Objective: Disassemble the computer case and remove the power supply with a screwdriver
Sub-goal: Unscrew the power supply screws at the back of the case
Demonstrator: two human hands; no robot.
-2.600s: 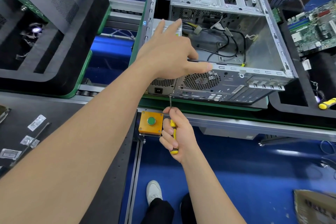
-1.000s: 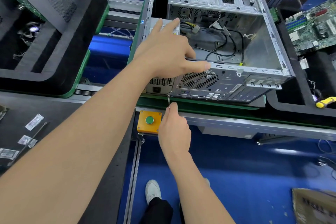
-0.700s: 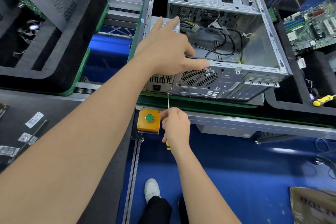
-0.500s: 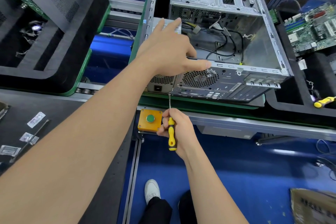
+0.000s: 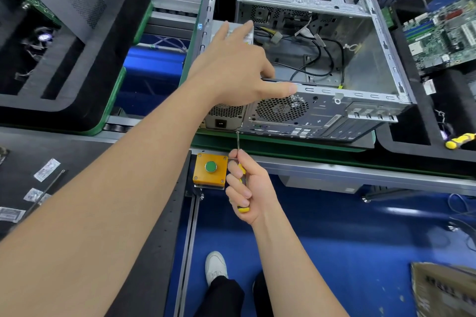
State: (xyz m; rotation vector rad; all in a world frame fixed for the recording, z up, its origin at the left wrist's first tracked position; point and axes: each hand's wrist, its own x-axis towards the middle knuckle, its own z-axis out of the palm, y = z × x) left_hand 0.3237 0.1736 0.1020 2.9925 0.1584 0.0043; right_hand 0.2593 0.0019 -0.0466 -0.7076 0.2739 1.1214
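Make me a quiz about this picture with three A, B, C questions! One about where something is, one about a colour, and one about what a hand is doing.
1. Where is the tip of the screwdriver?
A) on a shoe
B) at the back panel of the computer case, beside the power supply
C) in a cardboard box

2. What colour is the button on the orange box?
A) red
B) blue
C) green

3. What is the left hand doing?
A) resting open on the case
B) gripping a cable
C) holding a hammer

Answers: 1 B, the shaft meets the panel's lower edge. 2 C, it shows green. 3 A, its fingers lie straight.
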